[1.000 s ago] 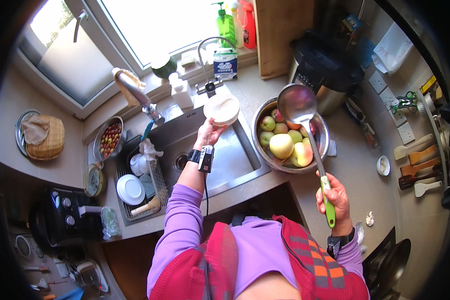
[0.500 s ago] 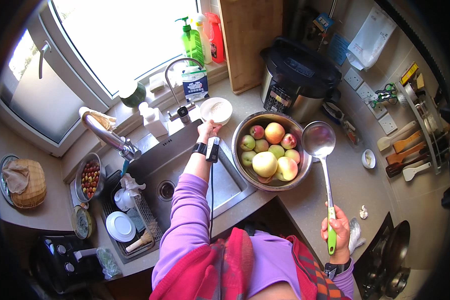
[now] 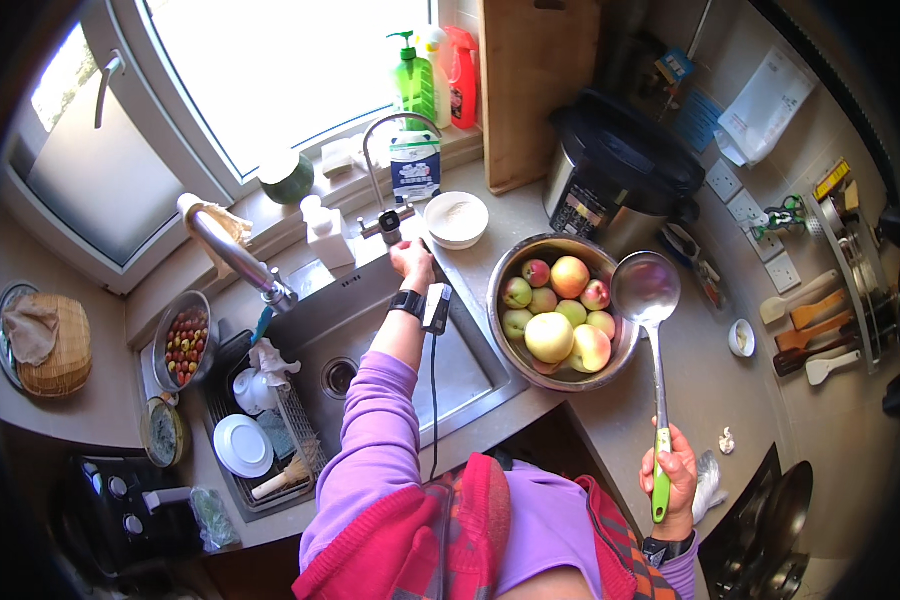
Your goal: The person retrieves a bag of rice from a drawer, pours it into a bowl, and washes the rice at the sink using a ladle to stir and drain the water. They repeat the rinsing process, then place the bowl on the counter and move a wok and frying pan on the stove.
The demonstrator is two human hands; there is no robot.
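My right hand point(image 3: 672, 475) is closed around the green handle of a metal ladle point(image 3: 656, 370). The ladle's round bowl is at the right rim of a steel basin point(image 3: 498, 330) filled with peaches, apples or similar fruit point(image 3: 551, 337). My left hand point(image 3: 411, 263) is over the sink's far edge, just below the base of a slim curved tap point(image 3: 388, 222). Its fingers look curled, and the back of the hand hides whether they grip anything. Beside it on the counter stands a white bowl point(image 3: 457, 221) with pale powder inside, apart from the hand.
The sink point(image 3: 448, 385) lies under my left arm, with a dish rack point(image 3: 300, 430) and large faucet point(image 3: 235, 260) on its left. A colander of small red fruit point(image 3: 187, 345) stands farther left. A pressure cooker point(image 3: 625, 165) is behind the basin; hanging utensils point(image 3: 815, 310) line the right wall.
My left hand has come away from the white bowl and moved left toward the slim tap. The whole view has shifted slightly; the ladle stays by the basin's right rim.
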